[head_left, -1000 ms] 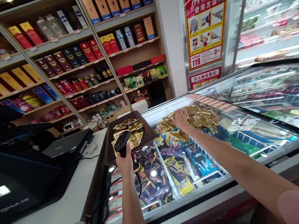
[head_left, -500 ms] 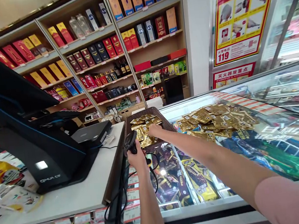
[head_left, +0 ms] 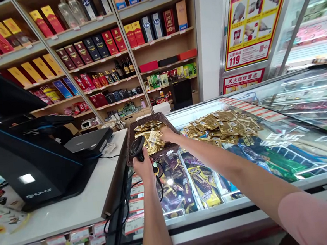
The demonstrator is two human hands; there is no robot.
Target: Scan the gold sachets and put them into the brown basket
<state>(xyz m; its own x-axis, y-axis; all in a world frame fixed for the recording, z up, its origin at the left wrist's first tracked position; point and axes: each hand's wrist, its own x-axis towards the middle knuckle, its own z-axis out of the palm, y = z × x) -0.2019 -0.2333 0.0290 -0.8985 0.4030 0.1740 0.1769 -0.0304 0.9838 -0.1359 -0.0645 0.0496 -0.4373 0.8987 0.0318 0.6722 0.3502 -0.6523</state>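
Right hand moved to brown basket, shiny gold packets, crinkled foil.

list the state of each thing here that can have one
left hand: closed around scanner
right hand: in basket, at gold packets; grip unclear
scanner: held, head up
basket: open-topped, holding gold packets
packet pile: loose on freezer glass
freezer glass: closed beneath packet pile
terminal screen: turned away, on or off unclear
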